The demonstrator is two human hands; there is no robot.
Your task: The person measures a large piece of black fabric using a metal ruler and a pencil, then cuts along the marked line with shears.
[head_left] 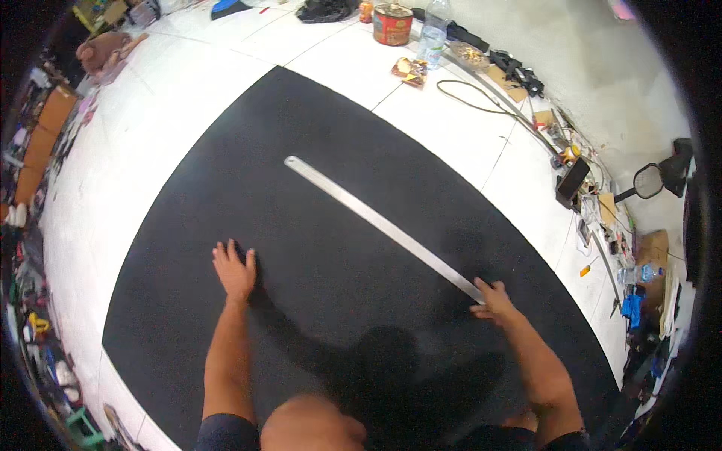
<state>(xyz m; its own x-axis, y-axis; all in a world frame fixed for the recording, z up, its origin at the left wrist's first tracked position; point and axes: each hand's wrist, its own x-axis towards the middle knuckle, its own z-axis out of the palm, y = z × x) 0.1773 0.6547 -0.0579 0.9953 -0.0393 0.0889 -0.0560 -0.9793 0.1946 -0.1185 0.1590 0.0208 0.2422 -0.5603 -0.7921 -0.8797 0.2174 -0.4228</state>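
A large black sheet (pixel 323 278) is spread over the white tiled floor beneath both hands. Lying slantwise across it is a long metal ruler (pixel 383 225), its far end with a small hole toward the upper left. My right hand (pixel 492 302) grips the ruler's near right end, fingers closed around it. To the left, my left hand (pixel 235 272) rests on the sheet with its fingers spread, apart from the ruler and holding nothing.
Beyond the sheet stand a red tub (pixel 392 25) and a clear plastic bottle (pixel 433 37), near a snack packet (pixel 410 71). A looped cable (pixel 477 105), a phone-like device (pixel 573 182) and assorted clutter line the right wall. Shelves and boxes (pixel 41 143) run along the left.
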